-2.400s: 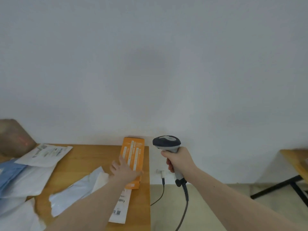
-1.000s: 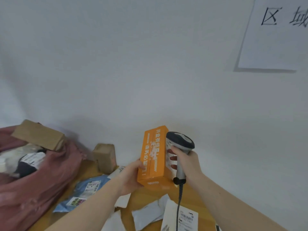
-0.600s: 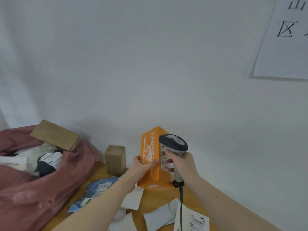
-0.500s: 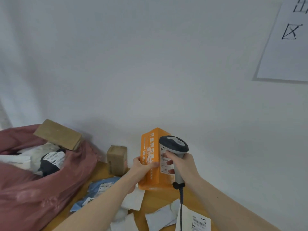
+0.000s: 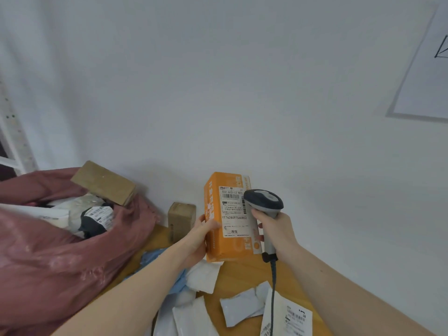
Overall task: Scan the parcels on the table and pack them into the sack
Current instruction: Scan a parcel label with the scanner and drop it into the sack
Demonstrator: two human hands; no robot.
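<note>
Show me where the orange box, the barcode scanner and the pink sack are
orange box [image 5: 219, 248], head view, bare orange lower front.
barcode scanner [image 5: 263, 199], head view, top of its head.
pink sack [image 5: 60, 258], head view, front wall.

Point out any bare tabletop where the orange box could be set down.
One bare strip of wood lies just below the orange box, between the white mailer and the scanner cable. A narrower patch sits between the pink sack and the small brown box. The near table is crowded with overlapping mailers.
</note>
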